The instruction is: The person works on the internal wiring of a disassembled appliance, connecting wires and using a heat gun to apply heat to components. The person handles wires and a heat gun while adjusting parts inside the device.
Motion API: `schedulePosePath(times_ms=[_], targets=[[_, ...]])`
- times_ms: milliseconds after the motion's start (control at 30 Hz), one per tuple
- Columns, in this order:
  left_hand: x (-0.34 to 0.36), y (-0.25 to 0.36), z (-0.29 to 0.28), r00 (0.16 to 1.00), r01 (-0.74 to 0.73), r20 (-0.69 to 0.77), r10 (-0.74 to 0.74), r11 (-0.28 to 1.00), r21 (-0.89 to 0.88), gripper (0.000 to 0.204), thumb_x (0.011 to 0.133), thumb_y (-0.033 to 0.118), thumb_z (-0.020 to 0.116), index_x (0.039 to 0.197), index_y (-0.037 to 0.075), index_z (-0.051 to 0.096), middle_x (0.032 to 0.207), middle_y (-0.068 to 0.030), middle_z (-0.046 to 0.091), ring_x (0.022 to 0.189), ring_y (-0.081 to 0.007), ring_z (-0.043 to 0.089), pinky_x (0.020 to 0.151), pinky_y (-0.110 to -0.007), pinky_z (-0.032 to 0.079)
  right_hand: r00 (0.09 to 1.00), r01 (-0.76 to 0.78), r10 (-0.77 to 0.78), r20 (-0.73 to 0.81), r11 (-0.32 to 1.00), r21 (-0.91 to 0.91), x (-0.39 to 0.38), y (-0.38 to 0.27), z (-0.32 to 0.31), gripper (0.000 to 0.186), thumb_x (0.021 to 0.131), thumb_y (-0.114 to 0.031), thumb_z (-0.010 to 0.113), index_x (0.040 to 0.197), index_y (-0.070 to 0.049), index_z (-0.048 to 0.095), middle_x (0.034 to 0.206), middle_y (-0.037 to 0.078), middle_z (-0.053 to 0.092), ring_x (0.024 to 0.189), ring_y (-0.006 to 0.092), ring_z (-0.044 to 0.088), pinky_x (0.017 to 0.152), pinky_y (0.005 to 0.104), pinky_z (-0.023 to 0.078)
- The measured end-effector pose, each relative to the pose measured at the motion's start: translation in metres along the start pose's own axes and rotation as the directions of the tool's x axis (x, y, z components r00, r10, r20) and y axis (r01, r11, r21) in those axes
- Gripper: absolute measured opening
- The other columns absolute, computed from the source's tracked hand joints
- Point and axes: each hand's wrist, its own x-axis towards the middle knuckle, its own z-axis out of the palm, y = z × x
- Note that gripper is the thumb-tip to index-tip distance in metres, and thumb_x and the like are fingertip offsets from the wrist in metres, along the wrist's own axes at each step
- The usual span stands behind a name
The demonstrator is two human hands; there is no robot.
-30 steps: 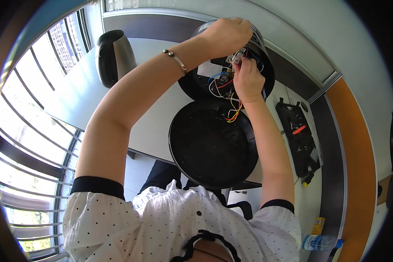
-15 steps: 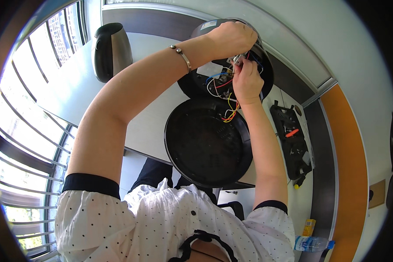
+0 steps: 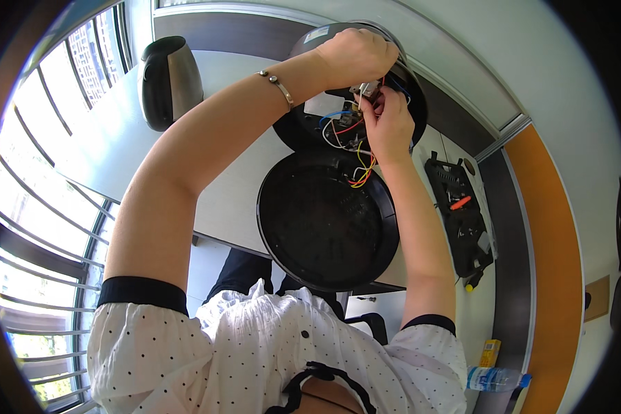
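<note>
An opened round black appliance housing (image 3: 290, 130) stands at the back of the desk, with a metal component (image 3: 367, 90), a pale plate (image 3: 322, 105) and coloured wires inside. My left hand (image 3: 359, 52), a bracelet on its wrist, is curled closed at the housing's upper rim, hiding what its fingertips grip. My right hand (image 3: 390, 124) is curled inside just below the metal component, fingers among the wires; what it pinches is hidden. In front lies a shallow round black cover (image 3: 324, 228), joined to the housing by yellow, red and white wires (image 3: 362, 176).
A steel kettle (image 3: 169, 83) stands at left beside the barred window (image 3: 48, 207). On the right are a black tool case (image 3: 462, 234), a red-handled tool (image 3: 460, 202), a yellow box (image 3: 490, 353) and a water bottle (image 3: 497, 378). A partition wall (image 3: 545, 262) curves along the right.
The whole view has shifted slightly, placing things further left. My right hand's fingers have shifted a little below the metal component; my left hand stays curled at the rim.
</note>
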Motion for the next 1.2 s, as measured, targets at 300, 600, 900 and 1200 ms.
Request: schedulePosePath(times_ms=[300,600,900,1200], targets=[[-0.012,-0.005,0.003,0.997,0.068,-0.035,-0.067,0.998,0.006,0.016,0.065,0.018,0.062,0.072,0.011,0.049,0.063,0.0003,0.050,0.058,-0.0145,0.054,0.051,-0.024,0.045,0.999,-0.035,0.036,-0.009,0.988,0.151,-0.014,-0.008,-0.020,0.024,0.076,-0.019,0.075,0.089,-0.006,0.060,0.077,0.006,0.057,0.058,0.0196,0.057,0.050,0.0312,0.046],[-0.018,-0.006,-0.001,0.981,0.173,-0.083,-0.173,0.985,-0.013,0.014,0.065,0.013,0.059,0.072,0.013,0.046,0.062,0.0006,0.048,0.057,-0.0141,0.054,0.047,-0.025,0.045,0.983,0.174,-0.170,0.074,0.983,-0.050,-0.017,-0.021,-0.035,0.032,0.078,-0.015,0.069,0.110,-0.013,0.064,0.066,0.002,0.051,0.054,0.0171,0.055,0.047,0.0288,0.045],[-0.016,0.001,-0.005,0.961,0.277,-0.003,-0.277,0.960,-0.033,0.021,0.063,0.006,0.060,0.083,0.011,0.060,0.073,-0.0003,0.061,0.063,-0.0167,0.060,0.054,-0.027,0.049,0.971,0.201,-0.156,0.181,0.944,-0.263,-0.026,-0.012,-0.007,0.058,0.068,-0.012,0.061,0.125,-0.003,0.055,0.063,0.003,0.050,0.048,0.0145,0.053,0.042,0.0271,0.045],[-0.012,0.002,-0.006,0.950,0.307,-0.030,-0.311,0.947,-0.098,0.023,0.061,0.005,0.059,0.083,0.010,0.062,0.072,-0.0017,0.062,0.064,-0.0186,0.062,0.054,-0.028,0.049,0.970,0.155,-0.084,0.229,0.937,-0.312,-0.032,-0.015,0.001,0.068,0.070,-0.009,0.065,0.135,-0.001,0.045,0.057,0.001,0.048,0.047,0.0139,0.050,0.041,0.0265,0.044]])
